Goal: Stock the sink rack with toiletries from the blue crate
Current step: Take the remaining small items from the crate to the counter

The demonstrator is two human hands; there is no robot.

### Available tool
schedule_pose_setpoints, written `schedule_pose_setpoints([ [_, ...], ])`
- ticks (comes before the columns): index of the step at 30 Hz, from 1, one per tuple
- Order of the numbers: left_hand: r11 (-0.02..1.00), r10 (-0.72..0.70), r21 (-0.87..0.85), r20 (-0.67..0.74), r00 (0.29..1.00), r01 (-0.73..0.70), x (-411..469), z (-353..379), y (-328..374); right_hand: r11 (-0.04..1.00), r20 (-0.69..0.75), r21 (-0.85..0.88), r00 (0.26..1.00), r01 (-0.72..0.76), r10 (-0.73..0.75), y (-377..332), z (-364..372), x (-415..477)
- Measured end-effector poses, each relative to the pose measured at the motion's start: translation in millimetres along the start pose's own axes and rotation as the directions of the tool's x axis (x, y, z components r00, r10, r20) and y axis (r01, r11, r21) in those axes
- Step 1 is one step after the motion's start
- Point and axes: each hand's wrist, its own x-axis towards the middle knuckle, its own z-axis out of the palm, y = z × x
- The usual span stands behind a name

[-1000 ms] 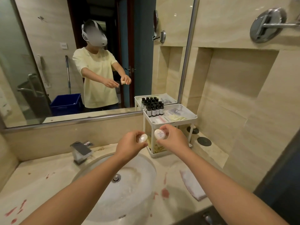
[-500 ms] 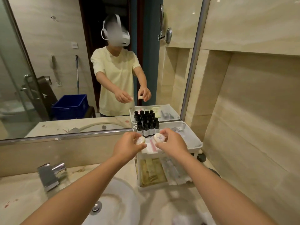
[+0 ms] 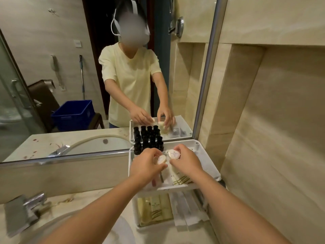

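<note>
1. Change: both hands have come forward from the rack's front edge. They are now lower over its top tray, each with the same round soap as before.
2. Left hand (image 3: pixel 146 166): fingers curled, thumb and fingertips pinching a white round soap (image 3: pixel 160 159) by its edge, just above the tray.
3. Right hand (image 3: pixel 187 162): fingers curled, pinching a second round soap (image 3: pixel 174 154) with its printed face up. The two soaps are just beside each other; whether they touch cannot be told.
4. Sink rack (image 3: pixel 209 161): white, two tiers, standing on the counter against the mirror (image 3: pixel 52 67), right of the basin (image 3: pixel 119 231).
5. Top tray: a block of small dark bottles (image 3: pixel 149 143) at the back left, and pale striped sachets (image 3: pixel 181 178) under the hands.
6. Lower tray: yellowish sachets (image 3: pixel 154 210) on the left, clear-wrapped packets (image 3: pixel 186 208) on the right.
7. Blue crate (image 3: pixel 73 115): seen only in the mirror, behind the person, well apart from the rack.
8. Tap (image 3: pixel 33 205): chrome, at the left of the basin.
</note>
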Motion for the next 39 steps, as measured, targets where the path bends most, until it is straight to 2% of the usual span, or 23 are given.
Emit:
schedule_pose_setpoints([
  [4,1.0,-0.003,0.029,0.008,1.0,0.002,10.9,12.8,6.8,0.997,0.038,-0.08,0.999,0.002,0.001,11.7,-0.5,17.8],
  [10,0.996,-0.005,0.085,0.001,1.0,0.005,20.0,28.3,13.2,0.973,0.133,-0.194,0.986,0.125,-0.1,25.5,-3.2,30.1],
  [15,0.984,-0.006,0.176,-0.013,1.0,0.008,24.0,35.7,17.9,0.972,0.091,-0.219,0.993,0.088,-0.07,31.0,-12.5,28.7],
  [21,0.957,-0.005,0.288,-0.042,0.999,0.017,28.0,46.8,27.3,0.945,0.09,-0.301,0.99,0.131,-0.109,30.2,-12.0,25.7],
  [26,0.964,0.0,0.267,-0.012,1.0,0.004,28.1,51.0,24.5,0.955,0.047,-0.267,0.992,0.127,-0.119,32.0,-12.4,23.0],
  [34,0.953,0.015,0.302,-0.007,1.0,-0.012,23.1,49.9,18.5,0.924,0.058,-0.346,0.987,0.161,-0.15,29.0,-15.5,17.5],
  [39,0.967,0.034,0.254,-0.022,0.999,-0.027,14.7,43.7,17.4,0.929,0.025,-0.328,0.985,0.171,-0.173,26.2,-11.1,11.6],
])
